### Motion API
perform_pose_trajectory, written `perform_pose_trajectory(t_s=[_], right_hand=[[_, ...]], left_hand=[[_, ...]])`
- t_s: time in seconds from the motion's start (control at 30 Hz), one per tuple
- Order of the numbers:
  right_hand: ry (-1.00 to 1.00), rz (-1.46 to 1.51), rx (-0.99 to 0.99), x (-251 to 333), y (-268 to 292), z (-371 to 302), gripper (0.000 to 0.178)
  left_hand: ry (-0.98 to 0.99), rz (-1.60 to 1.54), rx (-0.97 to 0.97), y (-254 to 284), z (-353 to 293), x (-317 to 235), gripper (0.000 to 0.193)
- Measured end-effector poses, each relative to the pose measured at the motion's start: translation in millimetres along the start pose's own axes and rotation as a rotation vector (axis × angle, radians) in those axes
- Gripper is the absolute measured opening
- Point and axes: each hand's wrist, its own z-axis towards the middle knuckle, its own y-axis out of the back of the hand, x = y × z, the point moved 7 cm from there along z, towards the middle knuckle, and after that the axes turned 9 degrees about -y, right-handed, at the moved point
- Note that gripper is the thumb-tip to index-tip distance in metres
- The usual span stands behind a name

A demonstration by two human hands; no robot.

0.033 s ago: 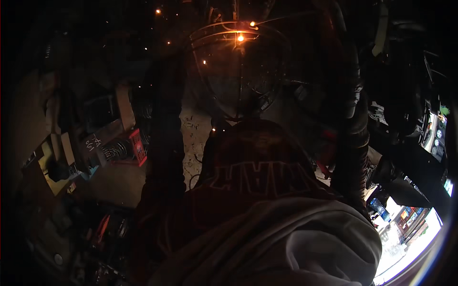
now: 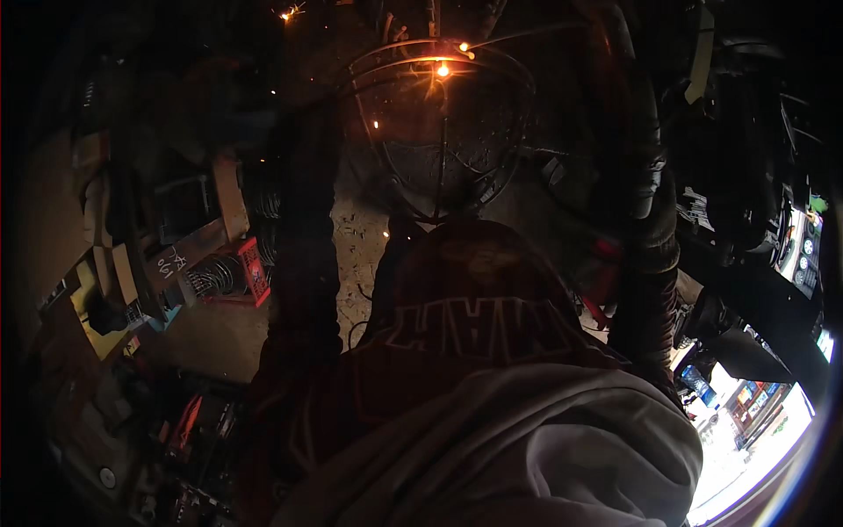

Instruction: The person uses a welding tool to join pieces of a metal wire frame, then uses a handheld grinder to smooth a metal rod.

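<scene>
A rounded frame of thin metal rods (image 2: pixel 443 149) stands ahead of me, with a curved hoop across its top and a rod down its middle. A small orange spot (image 2: pixel 443 71) glows where the middle rod meets the hoop, and a second bright spot (image 2: pixel 464 47) shines just above. My left forearm (image 2: pixel 303 290), in a dark sleeve, reaches forward left of the frame. On the right my right forearm (image 2: pixel 645 281) reaches forward too. Both hands are lost in the darkness near the top, so their fingers and anything in them are hidden.
To the left are cardboard pieces (image 2: pixel 230 198), a red holder (image 2: pixel 253 270) beside coiled wire (image 2: pixel 211 278) and dark clutter. Pale floor (image 2: pixel 356 255) shows beyond my lap. A bright opening (image 2: pixel 746 439) lies at lower right. Sparks (image 2: pixel 288 14) fly at upper left.
The scene is slightly brighter around the metal frame. Sparks have shifted, with a small burst at upper left. The arms and the frame look unmoved.
</scene>
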Motion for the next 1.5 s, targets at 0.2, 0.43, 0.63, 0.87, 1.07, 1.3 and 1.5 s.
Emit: perform_pose_trajectory(t_s=[0.2, 0.43, 0.63, 0.87, 1.07, 1.3, 1.5], right_hand=[[-0.11, 0.123, -0.029, -20, 7, -1, 0.053], [-0.027, 0.072, -0.003, -20, 14, -1, 0.05], [0.244, -0.554, -0.07, 10, 0, -5, 0.03], [0.271, -0.648, -0.105, 29, -12, -4, 0.033], [0.293, -0.592, -0.065, 41, -24, -9, 0.036], [0.318, -0.435, -0.098, 13, 2, -8, 0.03], [0.183, -0.051, 0.053, 24, -17, -9, 0.036]], left_hand=[[0.104, -0.336, -0.441, -7, -7, 22, 0.013], [0.069, -0.416, -0.416, 15, 16, 8, 0.009], [0.057, -0.428, -0.486, 1, 4, 16, 0.013], [0.093, -0.38, -0.407, -11, -8, 23, 0.02], [0.082, -0.313, -0.297, -29, -28, 26, 0.027], [0.013, -0.241, -0.177, -56, -52, 32, 0.034], [0.438, -1.065, -0.384, -60, -48, 39, 0.035]])
